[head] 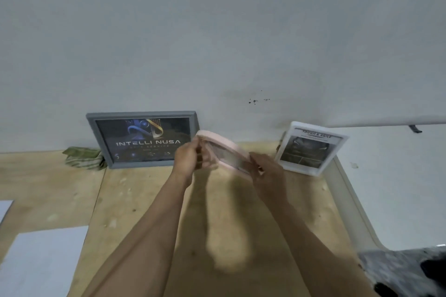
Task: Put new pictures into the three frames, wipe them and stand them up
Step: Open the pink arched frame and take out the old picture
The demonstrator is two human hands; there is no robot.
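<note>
a pink-rimmed picture frame [225,150], blurred and tilted, is held above the plywood tabletop [144,200], the left hand [190,158] gripping its left end and the right hand [264,167] its right end. far left a grey-framed picture [142,138] stands against the wall, a green cloth [83,158] beside it; far right stands a white-framed picture [311,148].

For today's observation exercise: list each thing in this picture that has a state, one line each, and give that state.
Grey frame: standing upright against the wall, picture inside.
White frame: standing, leaning back, picture inside.
Pink frame: held above the table, tilted, blurred.
Left hand: grips the pink frame's left end.
Right hand: grips its right end.
Green cloth: crumpled on the table beside the grey frame.
</note>
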